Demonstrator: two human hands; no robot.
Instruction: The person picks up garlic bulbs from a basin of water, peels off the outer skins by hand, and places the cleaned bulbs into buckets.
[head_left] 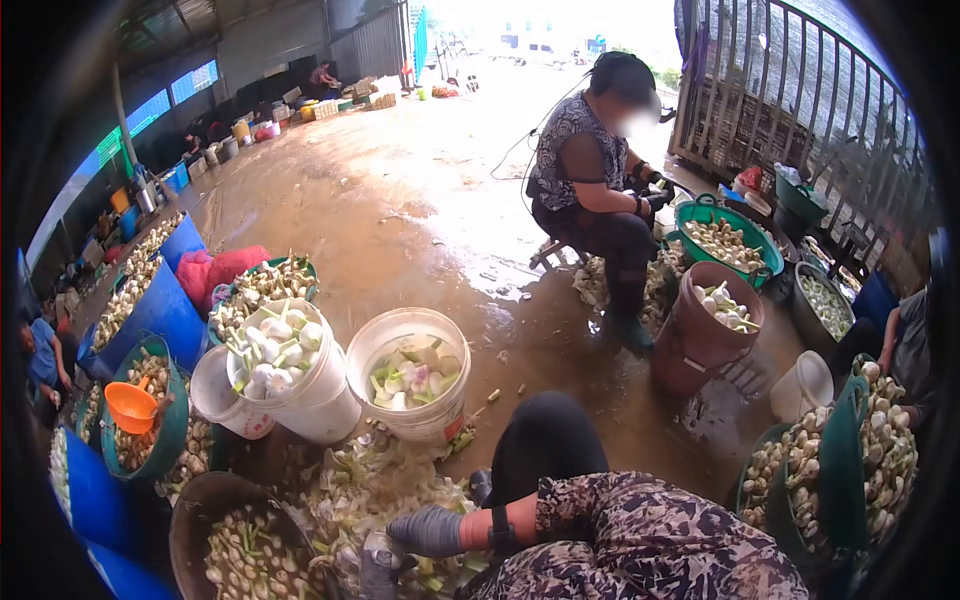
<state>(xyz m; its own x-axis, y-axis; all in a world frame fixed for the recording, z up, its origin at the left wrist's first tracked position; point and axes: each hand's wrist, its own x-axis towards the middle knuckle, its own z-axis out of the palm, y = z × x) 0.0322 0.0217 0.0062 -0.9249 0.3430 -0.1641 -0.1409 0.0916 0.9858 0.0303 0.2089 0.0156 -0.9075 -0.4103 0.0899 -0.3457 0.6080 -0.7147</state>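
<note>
Left hand (428,531), gloved grey, reaches left and low over the heap of green-white trimmings (380,490); grip curled loosely, cannot tell if it pinches anything. Right hand out of sight. Just below the glove, a pale bulb (378,562). Beyond the heap, two white buckets (410,375) of trimmed bulbs. Wet concrete floor (400,200), open shed. A seated person (590,190) far right works beside a green basket (725,240).

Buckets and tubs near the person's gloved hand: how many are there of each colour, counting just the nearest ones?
White buckets: 3
Green tubs: 2
Dark tub: 1
Brown bucket: 1
Total: 7
The gloved hand reaches down among trimmed scraps.
</note>
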